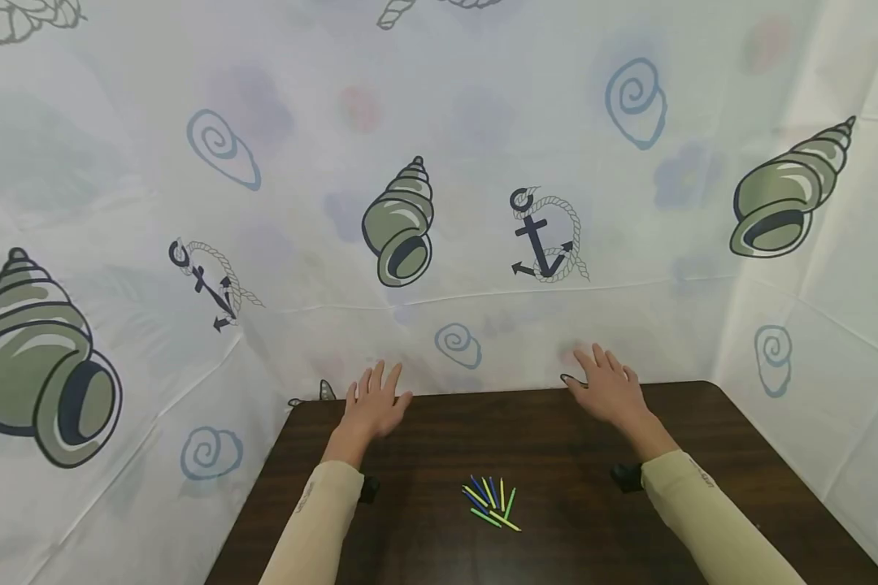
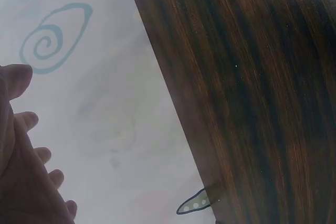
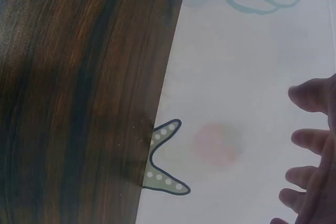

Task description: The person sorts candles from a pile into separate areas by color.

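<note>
While both outstretched hands [image 1: 371, 408] are well apart, most sticks [image 1: 492, 501] slant, far ends leftward.

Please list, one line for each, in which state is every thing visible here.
Left hand: open, fingers apart, holding nothing
Right hand: open, fingers apart, holding nothing
Coloured sticks: lying in a loose cluster on the table
Table: bearing the sticks
Patterned cloth: hanging, creased
Left sleeve: down over forearm
Right sleeve: down over forearm
</note>
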Tool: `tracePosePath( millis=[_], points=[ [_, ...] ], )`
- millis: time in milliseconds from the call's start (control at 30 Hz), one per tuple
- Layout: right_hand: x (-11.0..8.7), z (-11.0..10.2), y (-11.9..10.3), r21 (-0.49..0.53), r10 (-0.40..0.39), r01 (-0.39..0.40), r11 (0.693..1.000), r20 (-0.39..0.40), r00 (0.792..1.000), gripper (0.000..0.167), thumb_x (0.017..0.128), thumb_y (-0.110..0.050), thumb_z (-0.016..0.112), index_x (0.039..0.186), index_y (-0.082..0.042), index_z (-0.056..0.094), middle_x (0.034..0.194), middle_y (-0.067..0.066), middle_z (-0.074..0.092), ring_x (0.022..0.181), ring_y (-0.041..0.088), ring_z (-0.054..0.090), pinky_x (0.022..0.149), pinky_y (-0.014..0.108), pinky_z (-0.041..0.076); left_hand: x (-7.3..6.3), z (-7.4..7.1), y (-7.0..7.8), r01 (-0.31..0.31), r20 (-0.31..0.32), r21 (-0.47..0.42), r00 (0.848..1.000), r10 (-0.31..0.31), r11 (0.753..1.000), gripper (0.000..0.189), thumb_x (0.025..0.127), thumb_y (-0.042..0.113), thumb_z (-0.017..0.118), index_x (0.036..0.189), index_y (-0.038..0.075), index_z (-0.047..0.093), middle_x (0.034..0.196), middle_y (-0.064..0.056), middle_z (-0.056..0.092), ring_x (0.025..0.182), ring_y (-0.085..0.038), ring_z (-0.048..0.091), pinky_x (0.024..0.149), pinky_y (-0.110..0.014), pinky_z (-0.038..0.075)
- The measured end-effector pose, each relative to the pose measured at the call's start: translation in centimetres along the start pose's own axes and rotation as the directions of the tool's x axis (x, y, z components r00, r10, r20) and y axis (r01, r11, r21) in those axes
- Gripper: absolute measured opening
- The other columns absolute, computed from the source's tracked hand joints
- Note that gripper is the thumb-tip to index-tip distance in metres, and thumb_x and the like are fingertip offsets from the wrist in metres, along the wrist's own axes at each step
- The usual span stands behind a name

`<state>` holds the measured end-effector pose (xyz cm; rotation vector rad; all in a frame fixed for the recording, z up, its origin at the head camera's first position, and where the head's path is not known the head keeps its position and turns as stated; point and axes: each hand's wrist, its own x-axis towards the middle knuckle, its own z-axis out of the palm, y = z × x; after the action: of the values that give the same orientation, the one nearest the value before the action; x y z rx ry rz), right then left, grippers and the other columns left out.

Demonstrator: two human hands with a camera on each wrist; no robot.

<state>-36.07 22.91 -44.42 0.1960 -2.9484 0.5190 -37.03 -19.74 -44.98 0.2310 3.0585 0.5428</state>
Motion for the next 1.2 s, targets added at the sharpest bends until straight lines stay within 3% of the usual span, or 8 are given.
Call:
tracePosePath(
  millis=[233,433,600,700,900,1000,1200],
  points=[
    [-0.6,0.7,0.2,0.055,-0.03,0.035,0.998,-0.087,0.996,0.063,0.112,-0.04,0.054,0.162,-0.004,0.043,0.17,0.036,0.028,0.156,0.058,0.028,0.118,0.078,0.029,-0.1,0.8,-0.4,-0.05,-0.005,0.003,0.999,0.05,0.999,0.073,0.112,0.044,0.053,0.173,0.017,0.023,0.176,-0.022,0.023,0.162,-0.05,0.022,0.129,-0.07,0.015],
    [-1.6,1.4,0.1,0.11,-0.057,0.076,0.991,-0.162,0.985,0.053,0.111,-0.031,0.056,0.155,-0.001,0.051,0.162,0.032,0.043,0.148,0.057,0.041,0.113,0.075,0.038,-1.8,0.6,0.7,-0.091,-0.125,0.007,0.988,0.091,0.996,0.061,0.111,0.035,0.061,0.166,0.018,0.041,0.165,-0.018,0.046,0.152,-0.044,0.042,0.122,-0.069,0.031],
    [-2.5,1.7,-0.6,0.135,-0.039,0.067,0.989,-0.202,0.979,0.048,0.111,-0.031,0.058,0.15,-0.003,0.057,0.156,0.027,0.053,0.139,0.054,0.051,0.108,0.072,0.043,-2.7,1.4,1.3,-0.124,-0.171,-0.031,0.978,0.117,0.992,0.041,0.111,0.034,0.061,0.15,0.02,0.061,0.139,-0.008,0.071,0.116,-0.03,0.071,0.098,-0.058,0.055],
    [-3.3,2.0,-1.4,0.104,-0.055,0.078,0.991,-0.212,0.976,0.045,0.11,-0.031,0.06,0.146,-0.004,0.06,0.152,0.025,0.057,0.134,0.05,0.057,0.103,0.07,0.047,-3.1,2.2,1.5,-0.139,-0.151,-0.061,0.98,0.129,0.988,0.029,0.111,0.033,0.061,0.136,0.021,0.07,0.128,-0.002,0.076,0.098,-0.022,0.073,0.087,-0.052,0.058],
    [-4.6,3.4,-2.7,0.084,-0.09,0.11,0.99,-0.206,0.974,0.037,0.106,-0.031,0.067,0.137,-0.011,0.068,0.143,0.018,0.066,0.121,0.043,0.066,0.088,0.06,0.056,-3.7,4.5,1.0,-0.163,-0.109,-0.163,0.983,0.147,0.973,0.02,0.111,0.028,0.062,0.125,0.021,0.075,0.115,0.001,0.077,0.088,-0.014,0.067,0.081,-0.047,0.057],
    [-5.0,4.6,-3.0,0.086,-0.095,0.112,0.99,-0.181,0.979,0.033,0.105,-0.031,0.069,0.133,-0.013,0.07,0.134,0.014,0.07,0.113,0.038,0.069,0.08,0.054,0.058,-4.1,6.1,0.5,-0.178,-0.061,-0.225,0.984,0.168,0.958,0.021,0.111,0.028,0.062,0.125,0.018,0.075,0.117,-0.001,0.076,0.093,-0.016,0.068,0.083,-0.048,0.058],
    [-6.0,6.9,-3.7,0.153,-0.068,0.082,0.985,-0.095,0.993,0.026,0.102,-0.03,0.073,0.125,-0.017,0.072,0.116,0.002,0.074,0.086,0.02,0.067,0.064,0.04,0.052,-5.1,8.4,0.3,-0.196,0.065,-0.329,0.971,0.23,0.924,0.025,0.109,0.024,0.065,0.126,0.008,0.073,0.122,-0.008,0.074,0.112,-0.029,0.07,0.1,-0.058,0.056]
  ],
)
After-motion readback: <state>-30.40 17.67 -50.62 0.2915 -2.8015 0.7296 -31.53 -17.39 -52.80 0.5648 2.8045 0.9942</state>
